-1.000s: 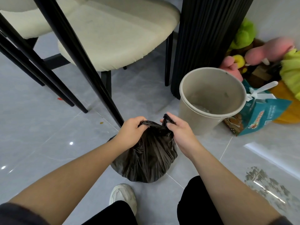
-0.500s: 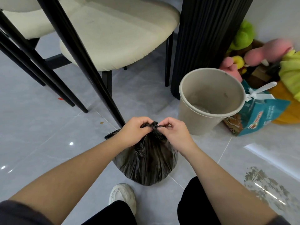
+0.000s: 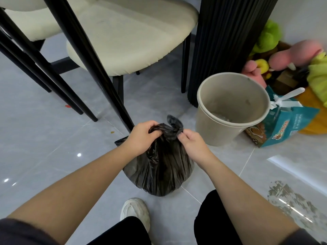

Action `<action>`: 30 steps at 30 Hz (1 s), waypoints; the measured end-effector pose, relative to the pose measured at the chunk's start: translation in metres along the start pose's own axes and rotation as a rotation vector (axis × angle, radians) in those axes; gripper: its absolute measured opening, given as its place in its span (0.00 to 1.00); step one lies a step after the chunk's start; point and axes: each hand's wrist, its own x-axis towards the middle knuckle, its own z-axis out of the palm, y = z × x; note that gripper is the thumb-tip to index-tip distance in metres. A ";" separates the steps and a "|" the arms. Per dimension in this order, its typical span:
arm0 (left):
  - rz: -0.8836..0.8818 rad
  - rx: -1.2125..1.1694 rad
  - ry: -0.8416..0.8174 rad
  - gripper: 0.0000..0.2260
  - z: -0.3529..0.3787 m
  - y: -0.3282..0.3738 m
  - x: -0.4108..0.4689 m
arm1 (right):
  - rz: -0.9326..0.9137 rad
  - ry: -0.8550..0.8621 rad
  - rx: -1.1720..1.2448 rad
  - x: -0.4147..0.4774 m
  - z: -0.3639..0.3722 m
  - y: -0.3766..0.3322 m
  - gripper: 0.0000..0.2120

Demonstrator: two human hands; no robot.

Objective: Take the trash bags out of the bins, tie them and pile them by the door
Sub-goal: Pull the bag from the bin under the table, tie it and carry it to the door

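Nearest to us, 1 white shoe rests on the grey tiled floor, with a dark trouser leg above it and another to its right. Just past the shoe the black trash bag sits on the floor, out of the bin, rounded and full, its top gathered into a neck. Our 2 bare forearms reach in from below to that neck. The left hand has its fingers curled round the bunched plastic on the left. The right hand pinches the twisted plastic on the right with its fingertips. Between the 2 hands a short twisted tail of the bag stands up. Beyond, to the right, the beige bin stands upright near the bag, with floor showing between them. A little pale, crinkled stuff lies at its bottom, and we cannot tell what it is. Just beside the bin a teal pouch lies on the floor, a white clip across its top. Farther off are a cream-seated chair on black legs, a black fluted pedestal and pink and green plush toys. 0.5 s ago the hands met over the neck and hid the tail, whereas now they sit slightly apart and it shows above them. Bag and bin lie where they were.
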 end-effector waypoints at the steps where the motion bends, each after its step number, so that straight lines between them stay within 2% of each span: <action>1: 0.017 0.049 -0.008 0.04 -0.003 0.000 0.000 | 0.007 0.042 0.054 0.002 0.000 -0.001 0.11; 3: 0.057 0.149 -0.024 0.05 -0.008 0.002 0.000 | 0.015 0.089 0.092 0.003 0.000 -0.001 0.12; 6: 0.139 0.238 -0.054 0.10 -0.006 0.005 -0.002 | 0.023 0.053 0.086 0.002 0.006 -0.003 0.12; 11: 0.138 0.146 -0.150 0.08 -0.006 0.009 -0.002 | 0.043 0.045 0.054 0.003 0.008 -0.004 0.14; 13: 0.135 0.285 -0.276 0.13 -0.010 0.005 -0.001 | 0.065 0.083 0.085 0.004 0.006 -0.005 0.13; 16: 0.182 0.653 -0.403 0.13 -0.007 0.003 0.001 | 0.055 0.079 0.068 0.003 0.005 -0.004 0.11; 19: 0.255 0.804 -0.297 0.10 -0.008 0.001 0.005 | 0.053 0.103 0.065 0.003 0.003 -0.005 0.11; 21: 0.248 0.687 -0.180 0.10 -0.016 -0.003 0.007 | 0.078 0.065 0.079 0.003 -0.003 -0.007 0.11; 24: 0.164 0.564 -0.066 0.08 -0.023 -0.007 0.008 | 0.096 -0.103 0.156 0.000 -0.009 -0.008 0.10; 27: 0.129 0.560 -0.049 0.08 -0.017 -0.008 0.004 | 0.043 -0.218 0.069 -0.002 -0.008 -0.006 0.22; 28: 0.122 0.568 -0.048 0.08 -0.015 -0.009 0.002 | 0.022 -0.230 0.001 -0.002 -0.007 -0.005 0.22; 30: 0.137 0.580 -0.060 0.10 -0.014 -0.010 0.001 | -0.014 -0.201 -0.112 -0.001 -0.006 -0.003 0.15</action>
